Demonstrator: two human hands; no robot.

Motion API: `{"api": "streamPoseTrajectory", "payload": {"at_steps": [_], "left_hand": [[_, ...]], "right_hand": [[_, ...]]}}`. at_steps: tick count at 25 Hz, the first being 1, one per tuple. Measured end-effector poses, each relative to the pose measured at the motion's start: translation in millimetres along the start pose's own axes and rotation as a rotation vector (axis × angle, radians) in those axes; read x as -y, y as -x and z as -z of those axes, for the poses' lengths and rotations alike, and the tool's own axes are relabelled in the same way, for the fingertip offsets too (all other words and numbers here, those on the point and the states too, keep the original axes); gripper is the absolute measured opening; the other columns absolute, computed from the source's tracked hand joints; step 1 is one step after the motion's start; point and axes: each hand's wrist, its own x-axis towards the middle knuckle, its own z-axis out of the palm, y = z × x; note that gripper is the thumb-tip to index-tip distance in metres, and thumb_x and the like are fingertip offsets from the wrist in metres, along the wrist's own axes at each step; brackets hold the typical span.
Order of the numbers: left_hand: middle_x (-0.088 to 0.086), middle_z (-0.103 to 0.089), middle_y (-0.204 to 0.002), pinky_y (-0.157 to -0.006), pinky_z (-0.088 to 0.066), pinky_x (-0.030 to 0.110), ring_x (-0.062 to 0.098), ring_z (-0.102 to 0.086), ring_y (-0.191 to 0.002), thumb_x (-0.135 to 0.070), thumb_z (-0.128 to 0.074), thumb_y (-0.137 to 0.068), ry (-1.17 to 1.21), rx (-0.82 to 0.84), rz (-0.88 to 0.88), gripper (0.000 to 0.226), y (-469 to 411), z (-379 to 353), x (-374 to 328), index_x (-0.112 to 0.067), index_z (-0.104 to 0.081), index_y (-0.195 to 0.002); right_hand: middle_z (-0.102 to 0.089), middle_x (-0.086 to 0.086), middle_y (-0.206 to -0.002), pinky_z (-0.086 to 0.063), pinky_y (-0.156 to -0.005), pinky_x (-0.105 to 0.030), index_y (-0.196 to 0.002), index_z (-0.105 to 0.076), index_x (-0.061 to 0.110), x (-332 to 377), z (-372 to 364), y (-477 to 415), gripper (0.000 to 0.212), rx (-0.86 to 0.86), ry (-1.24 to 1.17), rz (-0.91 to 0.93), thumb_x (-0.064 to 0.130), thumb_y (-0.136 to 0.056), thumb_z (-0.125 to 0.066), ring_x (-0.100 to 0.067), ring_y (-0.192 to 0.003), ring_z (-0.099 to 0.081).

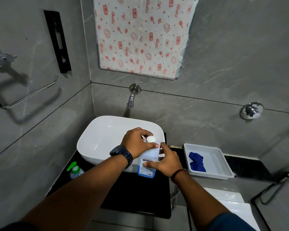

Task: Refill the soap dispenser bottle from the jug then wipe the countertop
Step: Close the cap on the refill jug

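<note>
A translucent jug (pixel 148 161) with blue liquid and a white cap (pixel 151 139) stands on the black countertop (pixel 137 194) in front of the basin. My left hand (pixel 138 142) grips its top at the handle, next to the cap. My right hand (pixel 168 161) wraps around its body from the right. The soap dispenser bottle (pixel 75 170), clear with a green pump, stands at the counter's left edge. A blue cloth (pixel 196 162) lies in a white tray (pixel 223 165) on the right.
A white basin (pixel 103 139) sits on the counter under a wall tap (pixel 131 97). A chrome valve knob (pixel 251 110) is on the right wall. A towel ring (pixel 23 97) hangs on the left wall. A toilet cistern (pixel 232 204) lies low at the right.
</note>
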Motion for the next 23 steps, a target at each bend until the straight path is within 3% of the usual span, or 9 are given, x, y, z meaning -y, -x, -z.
{"api": "streamPoseTrajectory", "payload": {"at_steps": [3, 7, 11, 14, 16, 23], "left_hand": [[-0.007, -0.066, -0.104, -0.075, -0.046, 0.022, 0.01, -0.057, -0.086, -0.035, -0.077, -0.067, -0.015, 0.019, -0.023, 0.043, 2, 0, 1, -0.027, -0.065, -0.107], [-0.011, -0.06, -0.08, -0.061, -0.043, 0.022, 0.01, -0.055, -0.075, -0.058, -0.076, -0.057, -0.126, -0.062, 0.068, 0.042, 3, 0, 2, -0.026, -0.065, -0.081], [-0.007, -0.062, -0.092, -0.071, -0.046, 0.022, 0.015, -0.06, -0.085, -0.039, -0.077, -0.067, -0.035, 0.097, -0.021, 0.033, 1, -2, 8, -0.024, -0.068, -0.095], [-0.01, -0.062, -0.082, -0.061, -0.044, 0.022, 0.01, -0.057, -0.075, -0.059, -0.077, -0.055, -0.116, 0.03, 0.044, 0.045, 2, -1, 10, -0.027, -0.062, -0.084], [-0.01, -0.063, -0.077, -0.058, -0.041, 0.021, 0.01, -0.056, -0.072, -0.059, -0.077, -0.055, -0.141, 0.006, 0.067, 0.043, -1, -3, 10, -0.025, -0.063, -0.078], [-0.001, -0.062, -0.087, -0.071, -0.04, 0.028, 0.017, -0.048, -0.084, -0.036, -0.074, -0.073, -0.149, 0.198, -0.221, 0.027, -9, 2, 20, -0.019, -0.07, -0.093]], "right_hand": [[-0.065, 0.006, -0.106, -0.057, -0.08, -0.033, -0.111, -0.049, 0.034, 0, 0, 1, 0.082, -0.001, -0.005, 0.002, 0.066, -0.043, -0.083, -0.012, -0.092, -0.063], [-0.066, 0.005, -0.103, -0.058, -0.077, -0.032, -0.109, -0.05, 0.035, -3, 0, 2, 0.081, -0.004, -0.003, -0.01, 0.066, -0.041, -0.083, -0.011, -0.088, -0.065], [-0.066, 0.005, -0.103, -0.058, -0.077, -0.034, -0.111, -0.05, 0.035, -9, 0, 3, 0.083, -0.002, -0.006, -0.021, 0.065, -0.041, -0.084, -0.011, -0.089, -0.064], [-0.067, 0.006, -0.099, -0.058, -0.075, -0.033, -0.105, -0.051, 0.034, -10, -3, 2, 0.078, 0.002, 0.018, -0.013, 0.066, -0.041, -0.084, -0.011, -0.086, -0.065], [-0.067, 0.006, -0.1, -0.058, -0.075, -0.033, -0.106, -0.051, 0.035, -10, -4, 0, 0.08, 0.003, 0.012, -0.017, 0.068, -0.04, -0.083, -0.012, -0.086, -0.065], [-0.065, 0.009, -0.102, -0.058, -0.074, -0.03, -0.108, -0.051, 0.04, -17, -2, -3, 0.082, 0.048, -0.013, 0.007, 0.067, -0.038, -0.084, -0.009, -0.089, -0.064]]}}
